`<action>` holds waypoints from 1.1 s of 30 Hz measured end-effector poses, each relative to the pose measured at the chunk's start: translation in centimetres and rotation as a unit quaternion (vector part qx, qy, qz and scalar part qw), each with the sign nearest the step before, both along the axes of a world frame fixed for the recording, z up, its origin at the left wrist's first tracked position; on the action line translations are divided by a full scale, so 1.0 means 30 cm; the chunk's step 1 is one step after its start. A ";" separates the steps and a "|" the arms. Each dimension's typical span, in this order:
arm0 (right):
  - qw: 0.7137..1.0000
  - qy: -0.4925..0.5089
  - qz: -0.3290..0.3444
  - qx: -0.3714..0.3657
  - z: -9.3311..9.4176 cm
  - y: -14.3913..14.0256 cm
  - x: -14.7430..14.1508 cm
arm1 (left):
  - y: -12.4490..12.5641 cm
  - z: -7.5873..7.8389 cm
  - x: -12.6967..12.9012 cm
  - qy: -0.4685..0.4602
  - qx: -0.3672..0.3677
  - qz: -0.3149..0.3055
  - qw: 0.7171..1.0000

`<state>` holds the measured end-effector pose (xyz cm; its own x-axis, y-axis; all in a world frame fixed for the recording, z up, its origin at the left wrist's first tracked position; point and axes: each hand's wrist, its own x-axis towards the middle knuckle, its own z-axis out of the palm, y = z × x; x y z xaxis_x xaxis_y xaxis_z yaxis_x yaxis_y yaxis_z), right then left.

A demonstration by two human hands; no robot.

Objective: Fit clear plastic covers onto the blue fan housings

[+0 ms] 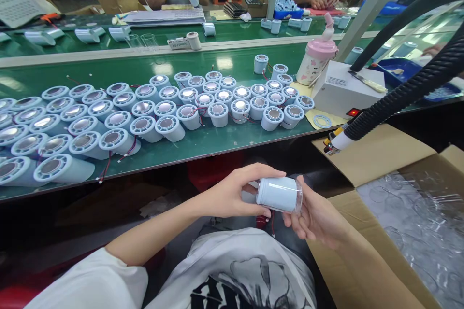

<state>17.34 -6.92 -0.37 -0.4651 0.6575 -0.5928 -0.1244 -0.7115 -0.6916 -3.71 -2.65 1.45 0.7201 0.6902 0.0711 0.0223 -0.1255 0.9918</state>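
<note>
Over my lap I hold a pale blue cylinder [277, 194] lying on its side, with a clear plastic cap on its right end. My left hand [232, 195] grips the cylinder's left end with thumb and fingers. My right hand [314, 215] cups the capped end from below. Red wires hang under the cylinder. On the green table [217, 142] ahead stand several matching pale blue cylinders [166, 106] with shiny round tops and red wires, packed in rows.
An open cardboard box [409, 212] of clear plastic caps sits at my right. A black corrugated hose [406, 91] crosses above it. A white box [344, 89] and a pink bottle [316, 60] stand on the table's right. Two people work across the table.
</note>
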 end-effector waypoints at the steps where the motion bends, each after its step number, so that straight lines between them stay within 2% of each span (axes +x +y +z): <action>1: 0.999 -0.021 -0.006 0.038 -0.007 -0.004 0.003 | -0.003 0.004 0.001 0.011 -0.021 0.006 1.000; 3: 0.977 -0.081 -0.043 0.191 -0.021 -0.010 0.016 | -0.005 0.010 0.002 0.024 -0.069 0.015 0.997; 4: 0.945 -0.121 -0.060 0.296 -0.026 -0.013 0.025 | -0.005 0.012 0.002 0.024 -0.093 0.017 0.995; 5: 0.896 -0.163 -0.066 0.408 -0.030 -0.014 0.036 | -0.004 0.013 0.002 0.020 -0.116 0.015 0.993; 6: 0.835 -0.200 -0.059 0.510 -0.031 -0.014 0.047 | -0.002 0.012 0.001 0.015 -0.134 0.011 0.991; 7: 0.775 -0.228 -0.042 0.588 -0.031 -0.014 0.055 | 0.001 0.012 0.001 0.012 -0.148 0.005 0.989; 8: 0.733 -0.247 -0.022 0.633 -0.030 -0.013 0.062 | 0.004 0.011 0.001 0.012 -0.156 -0.002 0.988; 9: 0.719 -0.254 -0.006 0.647 -0.027 -0.013 0.065 | 0.007 0.011 0.001 0.011 -0.156 -0.009 0.988; 10: 0.735 -0.247 -0.001 0.631 -0.024 -0.013 0.066 | 0.010 0.011 0.002 0.009 -0.147 -0.015 0.989; 13: 0.870 -0.143 -0.024 0.471 -0.015 -0.017 0.060 | 0.015 0.016 0.002 -0.012 -0.103 -0.030 0.994; 14: 0.903 -0.097 -0.034 0.418 -0.013 -0.019 0.058 | 0.016 0.018 0.001 -0.019 -0.101 -0.036 0.994; 15: 0.922 -0.063 -0.043 0.380 -0.011 -0.020 0.057 | 0.017 0.019 -0.001 -0.023 -0.108 -0.043 0.993; 17: 0.935 -0.047 -0.050 0.348 -0.012 -0.019 0.059 | 0.018 0.016 -0.006 -0.026 -0.148 -0.056 0.987; 20: 0.935 -0.097 -0.049 0.338 -0.023 -0.014 0.059 | 0.020 -0.009 -0.012 -0.030 -0.213 -0.068 0.974; 24: 0.948 -0.103 -0.042 0.299 -0.048 -0.010 0.022 | 0.012 -0.053 0.007 -0.012 -0.248 -0.049 0.968; 26: 0.943 -0.113 -0.015 0.313 -0.060 0.008 0.012 | 0.027 -0.046 0.007 0.034 -0.263 -0.029 0.964; 27: 0.930 -0.151 -0.007 0.335 -0.068 0.026 0.024 | 0.053 -0.030 -0.003 0.076 -0.263 -0.023 0.962; 29: 0.886 -0.278 -0.031 0.369 -0.083 0.073 0.100 | 0.166 0.029 -0.042 0.164 -0.203 0.002 0.965; 31: 0.826 -0.415 -0.107 0.365 -0.096 0.107 0.244 | 0.359 0.119 -0.089 0.207 -0.042 0.119 0.970; 32: 0.799 -0.466 -0.150 0.350 -0.103 0.113 0.332 | 0.475 0.169 -0.108 0.231 0.055 0.177 0.955; 33: 0.772 -0.511 -0.182 0.331 -0.111 0.112 0.422 | 0.594 0.219 -0.121 0.270 0.144 0.232 0.923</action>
